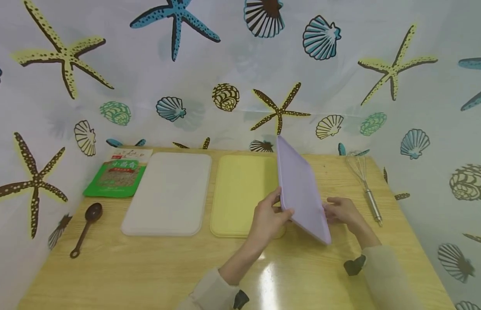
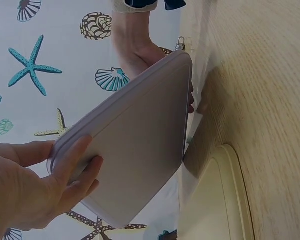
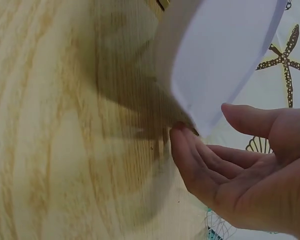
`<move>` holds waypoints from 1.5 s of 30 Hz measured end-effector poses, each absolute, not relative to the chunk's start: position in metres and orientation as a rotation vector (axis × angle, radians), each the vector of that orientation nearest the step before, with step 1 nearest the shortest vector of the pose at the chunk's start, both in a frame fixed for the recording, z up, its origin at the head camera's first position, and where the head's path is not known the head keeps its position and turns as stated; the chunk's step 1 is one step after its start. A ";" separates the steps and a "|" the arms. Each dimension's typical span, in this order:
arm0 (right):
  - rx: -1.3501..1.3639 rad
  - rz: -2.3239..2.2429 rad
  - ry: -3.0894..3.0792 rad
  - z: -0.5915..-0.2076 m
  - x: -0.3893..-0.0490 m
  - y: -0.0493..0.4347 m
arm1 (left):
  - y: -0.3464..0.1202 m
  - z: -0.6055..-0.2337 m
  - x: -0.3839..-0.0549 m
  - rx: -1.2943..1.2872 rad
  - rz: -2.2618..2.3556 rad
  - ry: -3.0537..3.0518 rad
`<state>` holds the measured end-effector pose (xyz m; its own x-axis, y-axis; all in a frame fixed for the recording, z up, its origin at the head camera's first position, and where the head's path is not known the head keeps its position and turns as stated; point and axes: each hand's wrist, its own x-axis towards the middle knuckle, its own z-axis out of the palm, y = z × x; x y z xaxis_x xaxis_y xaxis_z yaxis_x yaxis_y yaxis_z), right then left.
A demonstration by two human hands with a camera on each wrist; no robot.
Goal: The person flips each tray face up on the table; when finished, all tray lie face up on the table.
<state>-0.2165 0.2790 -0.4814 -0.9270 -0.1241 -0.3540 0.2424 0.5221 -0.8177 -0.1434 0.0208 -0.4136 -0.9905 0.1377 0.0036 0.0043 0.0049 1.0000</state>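
My left hand (image 1: 268, 217) grips a purple cutting board (image 1: 302, 185) by its near left edge, thumb on one face and fingers on the other. The board stands steeply tilted on its side, its lower edge close over the table. At its right edge is my right hand (image 1: 341, 211); in the right wrist view the fingertips (image 3: 179, 131) are right at the board's corner, with the thumb held apart from the fingers. Partly behind the purple board lies a yellow cutting board (image 1: 242, 193), flat on the table. Left of that lies a white cutting board (image 1: 168, 193).
A green seasoning packet (image 1: 118, 174) lies beside the white board at the back left, with a brown spoon (image 1: 89, 219) in front of it. On the right lies a whisk (image 1: 370, 193). Around the wooden table (image 1: 147, 271) hangs a patterned curtain (image 1: 232, 56).
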 end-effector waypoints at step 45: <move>0.322 -1.462 2.390 -0.481 -0.222 0.338 | 0.012 -0.462 -0.158 0.005 2.013 1.986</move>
<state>-0.2217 0.3376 -0.4811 -0.9234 0.0249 -0.3829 0.3523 0.4508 -0.8202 -0.1578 0.0119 -0.4623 -0.9511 0.2222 -0.2145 -0.2175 0.0111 0.9760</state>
